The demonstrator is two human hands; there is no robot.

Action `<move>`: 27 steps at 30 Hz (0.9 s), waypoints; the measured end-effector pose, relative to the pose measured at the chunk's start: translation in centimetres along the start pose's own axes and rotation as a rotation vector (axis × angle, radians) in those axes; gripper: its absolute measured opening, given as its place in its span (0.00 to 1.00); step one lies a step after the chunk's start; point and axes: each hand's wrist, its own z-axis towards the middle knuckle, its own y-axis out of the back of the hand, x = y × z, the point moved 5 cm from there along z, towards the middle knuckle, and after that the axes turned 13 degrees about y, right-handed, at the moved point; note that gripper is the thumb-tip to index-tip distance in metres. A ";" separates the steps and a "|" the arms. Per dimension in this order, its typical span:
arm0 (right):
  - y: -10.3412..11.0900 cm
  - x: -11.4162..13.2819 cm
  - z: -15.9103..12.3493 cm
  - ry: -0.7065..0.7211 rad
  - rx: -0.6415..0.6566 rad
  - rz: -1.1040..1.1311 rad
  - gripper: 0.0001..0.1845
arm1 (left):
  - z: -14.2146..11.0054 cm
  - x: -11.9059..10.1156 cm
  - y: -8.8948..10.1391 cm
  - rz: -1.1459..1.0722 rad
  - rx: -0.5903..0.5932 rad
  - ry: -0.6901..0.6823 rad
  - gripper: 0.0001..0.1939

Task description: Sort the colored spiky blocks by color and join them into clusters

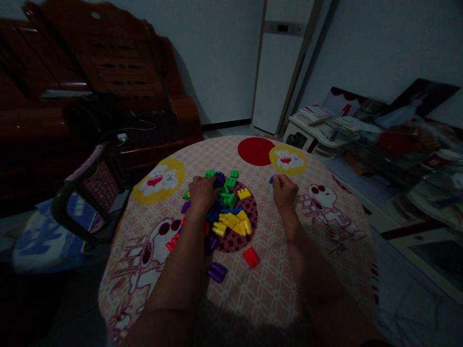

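My left hand (203,193) is over the far left part of a pile of plastic building blocks. Its fingers curl down beside a dark blue block (217,182); what they close on is hidden. Off to the right of the pile, my right hand (285,191) pinches a small blue building block (271,180) just above the tablecloth. Green blocks (227,200) lie right of my left hand, and yellow blocks (236,222) are grouped nearer to me. A red block (251,258) and a purple block (217,272) lie apart at the near side.
The round table wears a patterned cloth (267,289). A chair (90,193) stands close on the left, before a wooden bench (119,72). At the right, a low cabinet (383,219) and a cluttered glass shelf (394,144) stand along the wall. A tall white unit (278,72) is behind.
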 end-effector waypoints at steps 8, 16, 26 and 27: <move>-3.2 2.7 -1.3 -0.032 0.219 0.334 0.17 | 0.6 0.0 1.4 -0.337 -0.017 0.006 0.17; -5.9 2.8 -2.9 -0.401 0.415 0.845 0.22 | -2.0 -5.3 1.7 -0.811 0.320 -0.330 0.20; -5.2 2.7 -2.2 -0.472 0.335 0.899 0.20 | -2.5 -6.6 0.5 -0.859 0.361 -0.323 0.17; -5.0 2.5 -2.0 -0.482 0.311 0.891 0.20 | -2.5 -6.6 0.5 -0.863 0.373 -0.331 0.15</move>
